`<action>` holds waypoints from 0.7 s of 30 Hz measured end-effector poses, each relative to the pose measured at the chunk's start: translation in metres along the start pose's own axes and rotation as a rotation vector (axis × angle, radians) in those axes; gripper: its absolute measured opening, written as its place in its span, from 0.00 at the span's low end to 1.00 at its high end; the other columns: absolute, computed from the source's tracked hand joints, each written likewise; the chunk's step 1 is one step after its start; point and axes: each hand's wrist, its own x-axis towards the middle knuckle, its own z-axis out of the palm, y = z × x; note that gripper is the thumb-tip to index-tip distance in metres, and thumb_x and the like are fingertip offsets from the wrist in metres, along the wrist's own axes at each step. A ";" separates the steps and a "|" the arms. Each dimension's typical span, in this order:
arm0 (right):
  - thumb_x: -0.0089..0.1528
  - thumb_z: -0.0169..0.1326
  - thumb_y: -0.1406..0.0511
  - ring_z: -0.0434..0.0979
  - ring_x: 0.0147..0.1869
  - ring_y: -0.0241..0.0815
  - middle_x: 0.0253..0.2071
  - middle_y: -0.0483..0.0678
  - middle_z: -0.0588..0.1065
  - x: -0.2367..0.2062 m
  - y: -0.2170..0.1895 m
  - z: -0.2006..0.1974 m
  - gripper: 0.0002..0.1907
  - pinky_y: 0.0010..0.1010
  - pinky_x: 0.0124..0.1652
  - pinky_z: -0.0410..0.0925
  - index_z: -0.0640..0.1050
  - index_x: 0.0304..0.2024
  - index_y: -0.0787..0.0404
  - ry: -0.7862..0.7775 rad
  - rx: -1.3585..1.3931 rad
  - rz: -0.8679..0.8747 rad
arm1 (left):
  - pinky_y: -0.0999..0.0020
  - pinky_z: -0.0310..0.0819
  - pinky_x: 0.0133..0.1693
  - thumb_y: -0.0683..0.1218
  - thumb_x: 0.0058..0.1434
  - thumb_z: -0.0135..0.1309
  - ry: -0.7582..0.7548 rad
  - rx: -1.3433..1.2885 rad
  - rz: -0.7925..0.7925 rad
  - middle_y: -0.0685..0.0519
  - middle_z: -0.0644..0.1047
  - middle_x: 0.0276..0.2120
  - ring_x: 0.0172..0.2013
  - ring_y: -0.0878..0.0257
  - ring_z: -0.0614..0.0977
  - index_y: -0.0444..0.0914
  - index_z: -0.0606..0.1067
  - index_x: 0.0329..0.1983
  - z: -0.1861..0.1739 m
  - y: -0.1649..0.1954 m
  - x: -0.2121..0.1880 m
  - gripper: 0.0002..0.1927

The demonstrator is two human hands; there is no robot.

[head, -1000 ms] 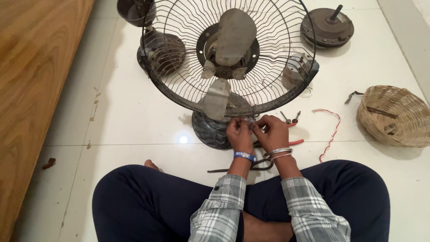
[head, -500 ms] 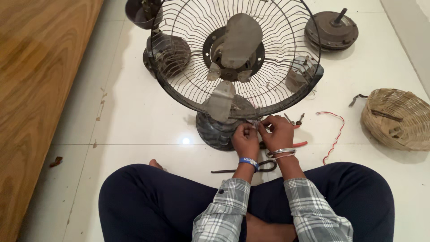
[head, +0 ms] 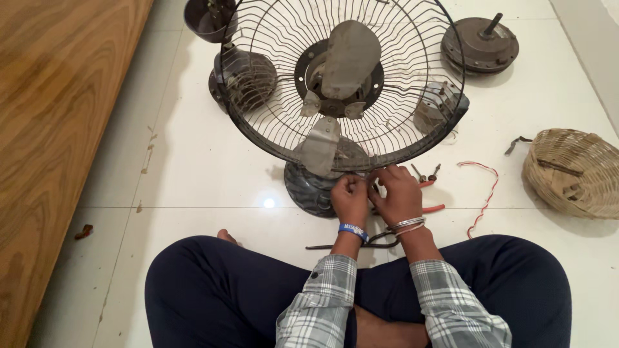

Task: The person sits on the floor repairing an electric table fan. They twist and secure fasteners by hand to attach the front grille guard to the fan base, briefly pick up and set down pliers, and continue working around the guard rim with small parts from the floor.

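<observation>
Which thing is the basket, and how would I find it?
Start at the big wire fan in the middle, then look right across the white floor. Past the red-and-white wire sits the basket: round, tan and woven, while everything nearby is dark metal.

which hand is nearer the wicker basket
Right. The right hand is at the fan guard's lower rim, on the wicker basket's side; the left hand is beside it, farther away.
</observation>
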 end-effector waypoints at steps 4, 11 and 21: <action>0.51 0.64 0.69 0.75 0.42 0.52 0.32 0.49 0.75 -0.001 -0.002 0.006 0.09 0.43 0.41 0.69 0.81 0.35 0.59 0.046 -0.021 0.023 | 0.73 0.65 0.26 0.39 0.60 0.58 -0.064 0.034 0.066 0.58 0.75 0.23 0.25 0.73 0.70 0.31 0.78 0.30 -0.001 -0.001 0.004 0.05; 0.56 0.62 0.69 0.82 0.38 0.48 0.34 0.52 0.80 -0.004 0.019 0.019 0.07 0.36 0.40 0.73 0.83 0.37 0.63 0.070 0.184 0.117 | 0.75 0.69 0.29 0.39 0.60 0.58 -0.043 0.029 0.068 0.56 0.78 0.24 0.26 0.73 0.75 0.31 0.79 0.32 -0.007 -0.002 0.005 0.05; 0.58 0.62 0.69 0.81 0.35 0.33 0.31 0.48 0.82 -0.001 0.046 0.037 0.07 0.25 0.38 0.73 0.83 0.36 0.68 -0.007 0.650 0.465 | 0.70 0.77 0.27 0.39 0.59 0.59 -0.029 0.139 0.050 0.49 0.81 0.25 0.23 0.67 0.81 0.30 0.81 0.35 -0.004 0.004 -0.007 0.05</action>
